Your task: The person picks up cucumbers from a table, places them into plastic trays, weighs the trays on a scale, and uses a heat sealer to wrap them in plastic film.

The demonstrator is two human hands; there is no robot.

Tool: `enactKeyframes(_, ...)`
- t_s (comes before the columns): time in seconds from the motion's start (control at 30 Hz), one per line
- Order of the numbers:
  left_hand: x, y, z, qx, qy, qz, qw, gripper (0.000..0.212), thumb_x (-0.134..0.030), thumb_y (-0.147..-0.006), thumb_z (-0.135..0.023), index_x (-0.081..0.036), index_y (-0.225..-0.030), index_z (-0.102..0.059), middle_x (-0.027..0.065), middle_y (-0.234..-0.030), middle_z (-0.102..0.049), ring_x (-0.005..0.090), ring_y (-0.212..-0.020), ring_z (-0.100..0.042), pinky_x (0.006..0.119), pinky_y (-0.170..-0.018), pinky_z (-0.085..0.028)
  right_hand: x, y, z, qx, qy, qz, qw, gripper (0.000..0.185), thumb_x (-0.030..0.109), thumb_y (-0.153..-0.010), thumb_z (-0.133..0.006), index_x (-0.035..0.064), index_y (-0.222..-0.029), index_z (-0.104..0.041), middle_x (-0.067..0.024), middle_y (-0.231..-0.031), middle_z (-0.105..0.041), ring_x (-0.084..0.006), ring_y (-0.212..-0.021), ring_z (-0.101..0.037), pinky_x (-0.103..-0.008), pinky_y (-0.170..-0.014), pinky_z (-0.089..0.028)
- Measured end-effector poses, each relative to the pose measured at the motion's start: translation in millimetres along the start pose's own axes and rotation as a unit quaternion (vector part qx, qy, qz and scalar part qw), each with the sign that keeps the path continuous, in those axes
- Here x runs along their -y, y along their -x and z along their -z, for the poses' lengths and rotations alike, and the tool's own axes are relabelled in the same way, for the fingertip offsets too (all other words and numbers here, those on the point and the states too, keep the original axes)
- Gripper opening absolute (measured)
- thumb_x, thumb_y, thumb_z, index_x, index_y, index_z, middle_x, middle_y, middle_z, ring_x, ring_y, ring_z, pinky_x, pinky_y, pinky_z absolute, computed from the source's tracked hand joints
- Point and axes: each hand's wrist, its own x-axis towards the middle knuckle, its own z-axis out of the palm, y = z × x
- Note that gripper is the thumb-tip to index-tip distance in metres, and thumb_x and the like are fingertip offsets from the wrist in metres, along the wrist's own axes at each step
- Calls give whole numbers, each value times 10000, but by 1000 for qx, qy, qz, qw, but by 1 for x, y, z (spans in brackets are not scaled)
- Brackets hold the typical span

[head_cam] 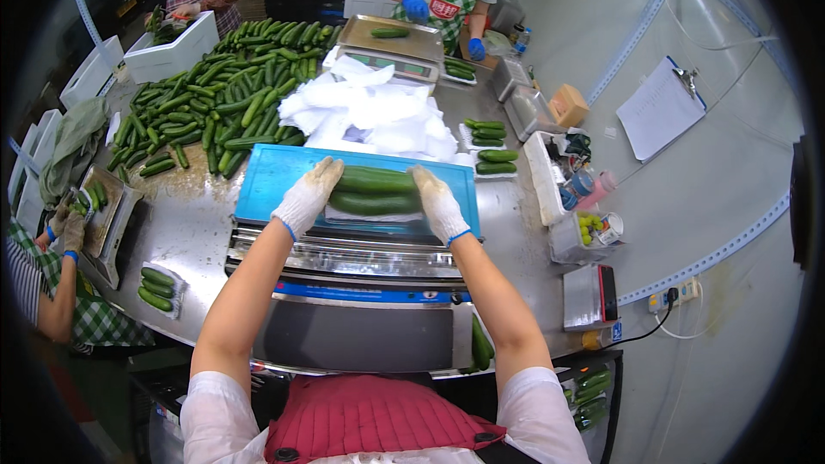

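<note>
In front of me is a cling-film wrapping machine (361,293) with a blue top board (277,174), metal rollers and a dark flat plate (358,335). Two large cucumbers (377,203) lie side by side on a white tray (370,216) over the blue board. My left hand (312,196), in a white knit glove, presses on their left ends. Against their right ends is my right hand (440,203), gloved the same way. Between them the two hands hold the cucumbers and tray. My fingertips are partly hidden behind the cucumbers.
Loose cucumbers (213,100) are heaped at the far left, beside white foam sheets (367,109). Packed cucumber trays (495,162) sit to the right, near a white foam box (544,180). Co-workers stand at a far scale (393,38) and a left scale (106,219).
</note>
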Motion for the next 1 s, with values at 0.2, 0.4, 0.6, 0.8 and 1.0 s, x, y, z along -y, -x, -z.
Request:
enactKeyframes(0.2, 23, 13, 10, 36, 289, 329, 898, 525, -409, -974, -488, -91, -1391, -495, 215, -1379, -511, 389, -1263, -513, 398, -1070, -404, -4, 0, -17, 44, 282, 61, 957, 529, 525, -975, -440, 101, -1212, -649, -212, -1225, -625, -431, -1162, -551, -419, -1010, -433)
enactKeyframes(0.4, 46, 10, 27, 0, 415, 349, 840, 605, -525, -980, -439, -2, -1234, -607, 229, -1114, -670, 356, -1092, -628, 367, -963, -461, 9, -8, 20, -27, 76, -30, 996, 496, 451, -978, -520, 20, -1196, -629, -145, -943, -694, -241, -820, -643, -354, -792, -511)
enactKeyframes(0.6, 20, -13, 21, 74, 309, 346, 883, 652, -602, -937, -419, -39, -1159, -661, 249, -1075, -675, 416, -1071, -622, 432, -938, -462, 33, -8, -6, 70, 193, -90, 975, 639, 595, -952, -457, -4, -1058, -652, -168, -778, -669, -274, -729, -650, -374, -723, -506)
enactKeyframes(0.8, 2, -11, 25, 30, 292, 359, 886, 569, -533, -944, -460, -46, -1168, -652, 243, -1070, -678, 417, -1064, -623, 423, -916, -480, 25, 3, -17, 15, 272, 33, 962, 543, 528, -944, -523, 11, -1040, -658, -241, -878, -680, -392, -859, -662, -438, -771, -510)
enactKeyframes(1.0, -13, -8, 16, -17, 309, 369, 876, 484, -475, -968, -488, -84, -1211, -635, 211, -1136, -666, 396, -1092, -614, 406, -928, -473, 17, 17, -21, -39, 217, 58, 974, 457, 456, -967, -528, 27, -1071, -647, -231, -913, -683, -397, -874, -665, -440, -777, -519)
